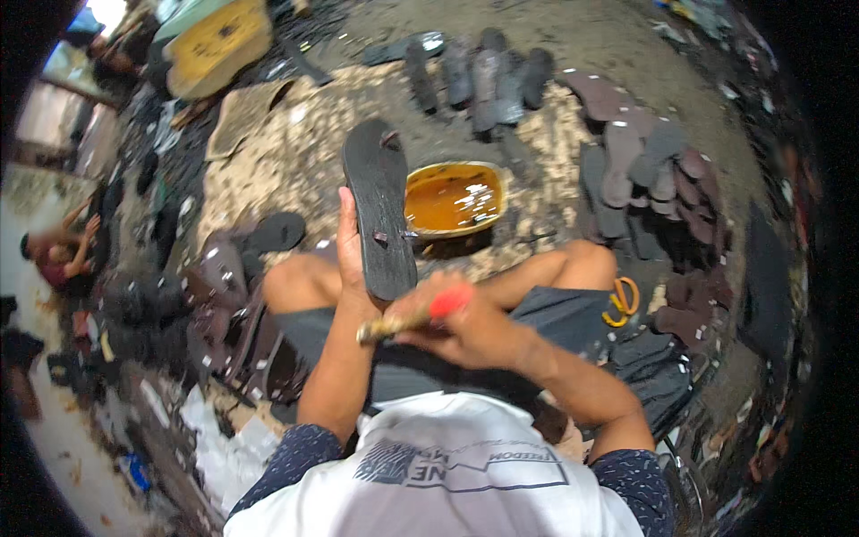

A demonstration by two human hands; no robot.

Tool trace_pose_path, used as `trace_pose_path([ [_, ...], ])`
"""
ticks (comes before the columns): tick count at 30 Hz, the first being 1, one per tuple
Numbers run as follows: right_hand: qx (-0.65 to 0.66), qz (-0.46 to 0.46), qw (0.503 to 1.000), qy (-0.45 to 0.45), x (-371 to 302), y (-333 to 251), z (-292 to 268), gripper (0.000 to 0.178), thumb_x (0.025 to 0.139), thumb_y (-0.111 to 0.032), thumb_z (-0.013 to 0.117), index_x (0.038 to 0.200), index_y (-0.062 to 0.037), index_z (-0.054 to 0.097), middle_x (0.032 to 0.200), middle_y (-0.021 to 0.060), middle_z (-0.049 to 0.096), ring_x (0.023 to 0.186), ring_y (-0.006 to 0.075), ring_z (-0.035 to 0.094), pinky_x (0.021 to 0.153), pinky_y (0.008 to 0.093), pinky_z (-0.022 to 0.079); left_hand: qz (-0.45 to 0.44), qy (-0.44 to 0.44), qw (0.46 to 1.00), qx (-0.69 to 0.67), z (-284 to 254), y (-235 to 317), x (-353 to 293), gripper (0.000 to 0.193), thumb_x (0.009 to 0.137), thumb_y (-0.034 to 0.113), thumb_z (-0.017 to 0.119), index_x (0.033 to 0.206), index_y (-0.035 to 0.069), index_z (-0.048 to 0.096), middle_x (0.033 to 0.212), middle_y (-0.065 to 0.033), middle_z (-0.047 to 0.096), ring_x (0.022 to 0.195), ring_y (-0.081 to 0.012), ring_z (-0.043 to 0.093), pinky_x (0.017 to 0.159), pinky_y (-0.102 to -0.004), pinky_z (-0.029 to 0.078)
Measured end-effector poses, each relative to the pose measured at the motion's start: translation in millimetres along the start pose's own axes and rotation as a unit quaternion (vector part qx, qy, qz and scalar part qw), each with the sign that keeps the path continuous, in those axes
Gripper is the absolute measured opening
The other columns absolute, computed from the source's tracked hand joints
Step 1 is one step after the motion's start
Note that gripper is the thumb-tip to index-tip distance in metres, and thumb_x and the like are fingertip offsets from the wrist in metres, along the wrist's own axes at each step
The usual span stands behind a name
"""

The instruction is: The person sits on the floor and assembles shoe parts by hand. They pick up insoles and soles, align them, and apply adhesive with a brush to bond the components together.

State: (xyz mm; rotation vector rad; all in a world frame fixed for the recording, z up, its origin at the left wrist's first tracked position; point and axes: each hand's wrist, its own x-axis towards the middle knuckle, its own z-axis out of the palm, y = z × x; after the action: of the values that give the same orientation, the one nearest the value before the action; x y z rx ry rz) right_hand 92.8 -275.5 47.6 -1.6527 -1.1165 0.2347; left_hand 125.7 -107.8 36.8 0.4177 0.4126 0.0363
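Footwear workshop, worked at floor level — black foot-shaped sole (378,215) held up, blurred tan-and-red hand tool (394,324) near it, yellow-rimmed basin (456,234) of amber liquid on mottled tan sheet (286,179). Dark flat soles (484,85) in row beyond, brown and grey soles (617,161) heaped at right — white crumpled scraps (234,452) at lower left.

"Is that black sole (378,201) matt?"
"Mostly, and rubbery-looking, with a faint sheen."
"And the amber liquid (438,199)?"
"Glossy. The dark shorts (565,320) look like matt cloth, the white scraps (219,447) like paper."
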Motion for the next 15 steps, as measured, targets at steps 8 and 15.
trace_pose_path([
  [8,0.066,0.122,0.891,0.432,-60,-67,-103,0.038,0.090,0.002,0.071,0.124,-0.0042,0.055,0.119,0.0095,0.059,0.109,0.0180,0.060,0.094,0.0328,0.051,-0.092,-0.106,0.974,0.176,66,-135,185,0.085,0.099,0.064,0.048,0.156,0.003,0.033,0.153,-0.0202,0.045,0.136,-0.0337,0.048,0.110,-0.0464,0.042],
  [15,-0.059,0.259,0.823,0.503,-80,-32,-101,0.037,0.092,-0.008,0.074,0.126,-0.0019,0.059,0.126,0.0068,0.060,0.116,0.0186,0.056,0.103,0.0344,0.044,0.009,-0.204,0.864,0.461,32,-73,189,0.042,0.104,0.035,0.056,0.134,0.006,0.061,0.124,-0.0122,0.067,0.119,-0.0226,0.063,0.098,-0.0342,0.051],
])
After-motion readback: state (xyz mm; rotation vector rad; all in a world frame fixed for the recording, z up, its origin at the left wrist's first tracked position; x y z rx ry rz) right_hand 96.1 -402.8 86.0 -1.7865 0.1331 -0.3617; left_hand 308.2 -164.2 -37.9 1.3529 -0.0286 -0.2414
